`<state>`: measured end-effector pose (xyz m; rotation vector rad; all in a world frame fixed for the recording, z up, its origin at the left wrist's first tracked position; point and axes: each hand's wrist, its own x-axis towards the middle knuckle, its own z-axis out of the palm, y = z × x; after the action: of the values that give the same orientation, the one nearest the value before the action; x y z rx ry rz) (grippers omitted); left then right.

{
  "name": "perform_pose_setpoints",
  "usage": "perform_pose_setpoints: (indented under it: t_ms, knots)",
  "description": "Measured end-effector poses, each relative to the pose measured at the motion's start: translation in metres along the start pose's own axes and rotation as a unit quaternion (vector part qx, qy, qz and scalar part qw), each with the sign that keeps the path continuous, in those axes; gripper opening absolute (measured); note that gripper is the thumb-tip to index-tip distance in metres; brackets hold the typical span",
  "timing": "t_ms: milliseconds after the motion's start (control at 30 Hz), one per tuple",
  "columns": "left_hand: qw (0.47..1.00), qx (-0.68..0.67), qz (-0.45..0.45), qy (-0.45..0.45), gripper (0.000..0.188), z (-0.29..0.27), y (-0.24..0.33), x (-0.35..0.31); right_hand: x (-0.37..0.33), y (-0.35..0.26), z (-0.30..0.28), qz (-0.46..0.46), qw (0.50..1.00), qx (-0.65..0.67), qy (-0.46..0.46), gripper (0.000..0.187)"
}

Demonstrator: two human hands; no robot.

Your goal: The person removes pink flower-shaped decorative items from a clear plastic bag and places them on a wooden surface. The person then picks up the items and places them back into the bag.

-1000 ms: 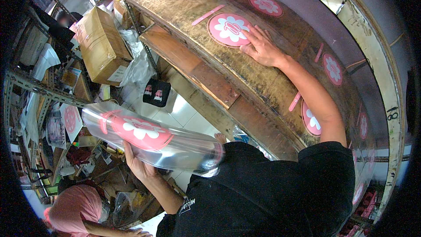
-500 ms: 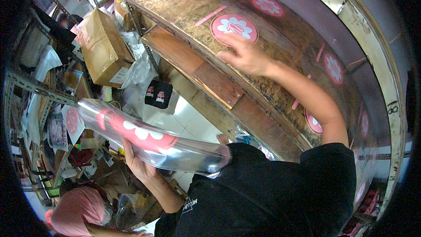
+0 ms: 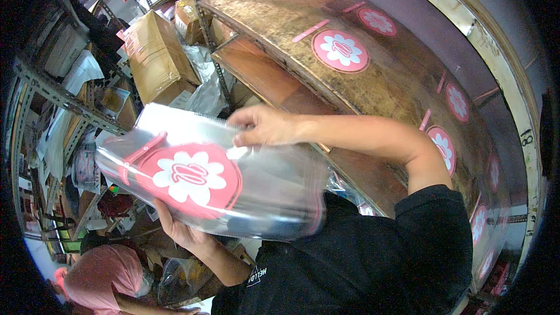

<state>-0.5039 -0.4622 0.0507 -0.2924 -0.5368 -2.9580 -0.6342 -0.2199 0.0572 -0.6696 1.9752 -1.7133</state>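
Observation:
A clear plastic sheet (image 3: 280, 192), printed with a pink disc and a white flower, is held up in front of my body. Closed round its lower edge is my left hand (image 3: 179, 228), thumb on the front and the other fingers hidden behind. At the upper edge, my right hand (image 3: 265, 127) has its fingers bent and pinched on the plastic; motion blurs them somewhat. On the brown worn tabletop (image 3: 262, 3) to the right lies a pink printed disc (image 3: 340, 51), with a narrow pink strip (image 3: 311, 31) beside it.
More flower-printed discs (image 3: 377, 22) run along the table toward a pale frame (image 3: 513, 70). A taped cardboard box (image 3: 157, 55) and crumpled plastic (image 3: 207, 81) stand beyond the sheet. Metal shelving (image 3: 64, 96) is at left. Another person in a pink head covering (image 3: 102, 274) sits at lower left.
My right hand has come from above the tabletop leftward to the sheet's upper edge. The sheet, curled before, is now spread flatter with its flower facing up. My left hand keeps its hold.

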Motion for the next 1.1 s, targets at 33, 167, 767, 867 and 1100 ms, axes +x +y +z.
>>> perform_pose_setpoints:
  t_ms: [33, 167, 767, 867, 1100]
  knots:
    - [0.998, 0.046, 0.017, 0.032, 0.047, -0.012, 0.006, -0.001, 0.007, -0.007, -0.007, -0.047, 0.998, -0.010, 0.030, 0.024]
    - [0.982, 0.176, 0.039, 0.049, 0.044, -0.044, 0.014, 0.003, 0.031, -0.031, -0.028, -0.051, 0.987, -0.123, 0.089, 0.023]
    - [0.995, -0.029, -0.022, 0.092, 0.038, -0.019, -0.050, 0.221, 0.186, -0.069, -0.226, 0.048, 0.999, -0.001, 0.015, 0.022]
    - [0.996, -0.015, -0.019, 0.090, 0.034, -0.015, -0.064, 0.261, 0.209, -0.068, -0.291, 0.018, 0.995, -0.062, 0.072, 0.018]
    - [0.989, 0.061, -0.020, 0.130, 0.037, -0.023, -0.075, 0.304, 0.217, -0.024, -0.474, 0.101, 0.933, -0.186, 0.290, 0.024]
